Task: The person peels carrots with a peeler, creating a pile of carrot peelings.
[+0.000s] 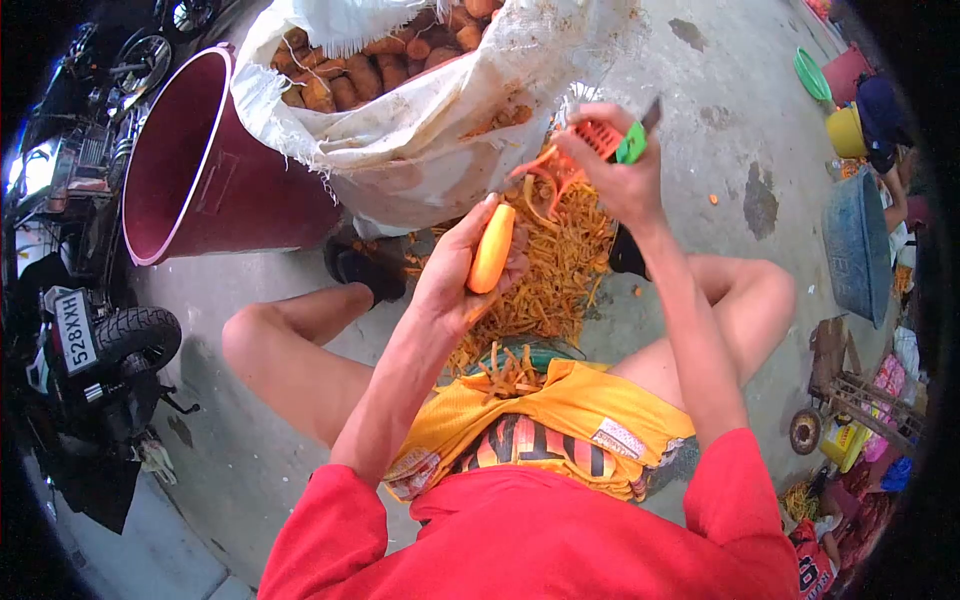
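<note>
My left hand (445, 268) is wrapped around a peeled, bright orange carrot (491, 250), held upright at a slight tilt. To its upper right, my right hand (628, 192) grips an orange peeler (594, 138), which is apart from the carrot. A small knife with a green handle (632, 144) also sticks out of that hand, its dark blade pointing up and away. Strips of peel (548, 290) lie heaped on the floor below both hands. Some peel (512, 372) rests on my yellow shorts (560, 405). Part of the peeler is blurred.
A white woven sack (420, 155) holds unpeeled carrots (350, 85) straight ahead. Left of it a large maroon bucket (270, 190) lies tilted. A motorcycle (110, 345) stands at left. At right are a blue tub (855, 250), a cart (865, 405) and another person (885, 120).
</note>
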